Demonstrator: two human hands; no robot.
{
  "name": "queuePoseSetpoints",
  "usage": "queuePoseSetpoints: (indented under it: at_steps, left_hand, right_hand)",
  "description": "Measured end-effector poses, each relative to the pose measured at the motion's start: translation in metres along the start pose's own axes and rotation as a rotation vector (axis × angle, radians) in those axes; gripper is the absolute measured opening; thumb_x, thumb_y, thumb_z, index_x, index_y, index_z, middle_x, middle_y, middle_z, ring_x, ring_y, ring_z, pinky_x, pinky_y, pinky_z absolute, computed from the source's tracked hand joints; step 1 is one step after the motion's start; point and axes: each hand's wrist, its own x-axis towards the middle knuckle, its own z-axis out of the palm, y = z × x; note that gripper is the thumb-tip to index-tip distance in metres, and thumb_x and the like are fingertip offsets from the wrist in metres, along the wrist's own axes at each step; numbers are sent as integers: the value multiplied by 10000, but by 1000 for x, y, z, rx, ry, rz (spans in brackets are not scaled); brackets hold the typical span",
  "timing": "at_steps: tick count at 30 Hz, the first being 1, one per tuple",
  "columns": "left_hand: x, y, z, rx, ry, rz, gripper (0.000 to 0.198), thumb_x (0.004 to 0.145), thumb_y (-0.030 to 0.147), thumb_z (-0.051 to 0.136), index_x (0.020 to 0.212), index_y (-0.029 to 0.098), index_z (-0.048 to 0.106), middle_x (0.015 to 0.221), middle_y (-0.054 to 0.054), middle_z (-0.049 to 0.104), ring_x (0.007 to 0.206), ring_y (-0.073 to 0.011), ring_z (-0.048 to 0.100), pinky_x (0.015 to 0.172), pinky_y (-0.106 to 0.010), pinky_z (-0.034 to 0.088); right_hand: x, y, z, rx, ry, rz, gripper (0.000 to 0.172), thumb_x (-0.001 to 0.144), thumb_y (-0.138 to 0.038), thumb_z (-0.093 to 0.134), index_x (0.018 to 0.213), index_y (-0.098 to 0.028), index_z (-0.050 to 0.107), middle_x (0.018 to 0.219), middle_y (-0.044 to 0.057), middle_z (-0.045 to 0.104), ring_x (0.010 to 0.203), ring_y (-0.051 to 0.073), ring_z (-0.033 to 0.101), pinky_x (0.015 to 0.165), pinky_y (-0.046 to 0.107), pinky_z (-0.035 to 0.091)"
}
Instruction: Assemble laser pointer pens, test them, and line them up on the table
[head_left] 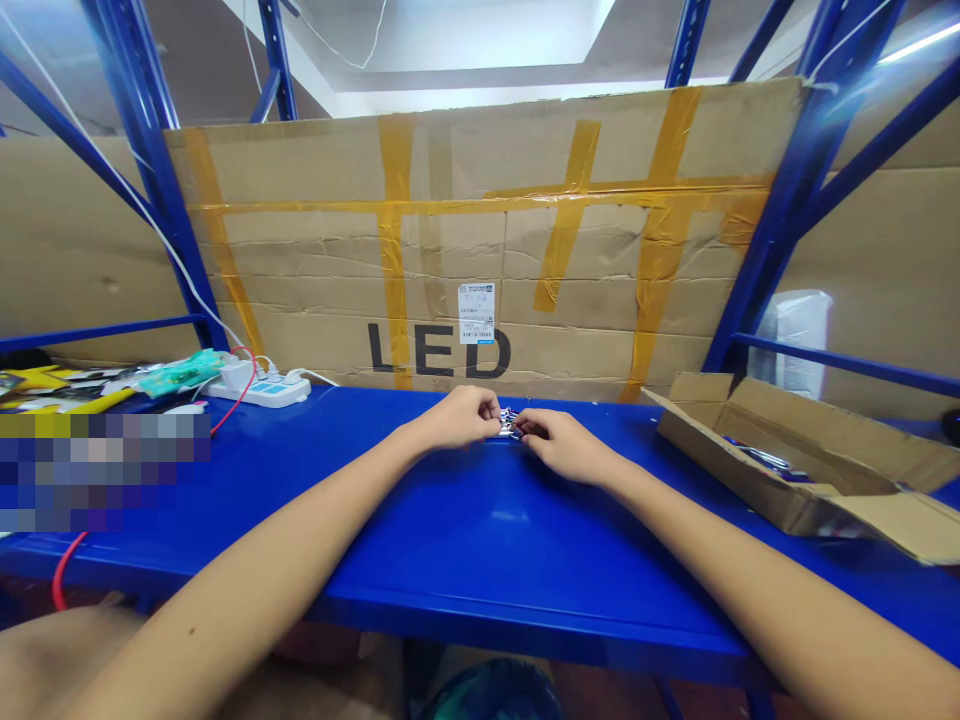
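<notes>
Both my arms reach forward over a blue metal shelf [480, 520]. My left hand [459, 417] and my right hand [564, 445] meet at the far middle of the shelf, fingers pinched together on a small shiny metal part [510, 424] held between them. The part is tiny and mostly covered by my fingertips, so I cannot make out what it is. Both hands rest low, close to the shelf surface.
An open cardboard box [795, 460] with metal pieces inside lies at the right. A white power strip [259, 388] with plugs and a red cable sits at the left, beside teal and yellow packets. A taped cardboard sheet marked LED [480, 240] stands behind.
</notes>
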Motion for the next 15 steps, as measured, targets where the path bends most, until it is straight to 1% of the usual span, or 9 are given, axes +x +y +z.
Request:
queuePoseSetpoints:
  at_steps: [2,5,9,12,15]
  left_hand:
    - [2,1,4,-88,62,23,110,700,169,527,799,158,574,633,8,593,464,-94,505,405,-194,385]
    - [3,0,9,-128,88,52,98,705,171,540,794,153,577,630,11,586,479,-90,512,395,-180,388]
    - [4,-2,12,-140,85,47,83,715,175,551,788,151,582,606,22,583,446,-81,502,390,-183,393]
    - [4,-3,13,-202,68,26,60,723,165,551,776,147,574,578,32,569,420,-76,499,387,-183,397]
    - [4,-4,14,-302,50,15,49,744,148,539,781,139,570,568,33,568,397,-70,503,382,-184,408]
  right_hand:
    - [0,-3,-1,10,13,-17,278,791,-58,461,954,-186,647,931,57,697,823,189,605,748,296,438]
    - [0,-5,0,16,30,-48,282,814,-58,456,960,-188,658,956,64,701,856,195,611,785,314,453]
    - [1,-5,1,28,85,-63,287,863,-87,452,1016,-194,669,1022,86,694,934,209,615,859,347,461]
    - [1,-4,1,41,122,-81,295,892,-108,423,1057,-197,650,1053,92,670,974,207,602,879,354,456]
    - [-1,-2,0,45,152,-100,245,839,-122,505,1058,-182,596,1033,91,624,927,199,582,838,348,460]
